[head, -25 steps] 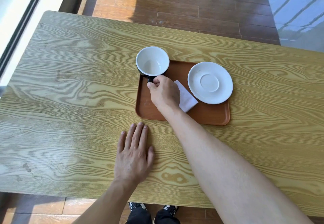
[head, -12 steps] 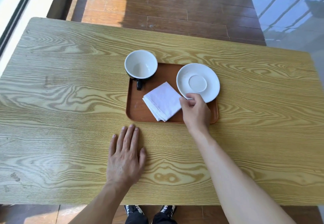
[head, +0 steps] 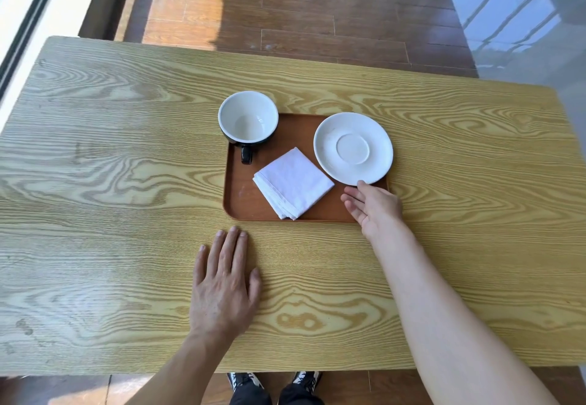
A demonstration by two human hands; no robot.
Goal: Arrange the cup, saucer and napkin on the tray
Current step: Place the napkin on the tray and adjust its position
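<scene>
Left hand (head: 223, 287): flat on the wooden table (head: 111, 182), palm down, fingers together and pointing away, gripping nothing; just short of the tray's near edge.
Right hand (head: 374, 206): reaching in, palm turned up-left, fingers loosely uncurled, thumb tip touching the saucer's near rim (no closed grasp).
Saucer (head: 353, 148): right end of the brown tray (head: 241, 195).
Cup (head: 248, 117): far-left corner, handle toward the person.
Napkin (head: 293, 183): folded, tray middle.

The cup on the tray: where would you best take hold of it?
By its black handle, coming from the near side. The cup stands upright at the tray's far left corner with the handle pointing toward the person, clear of the napkin.
</scene>
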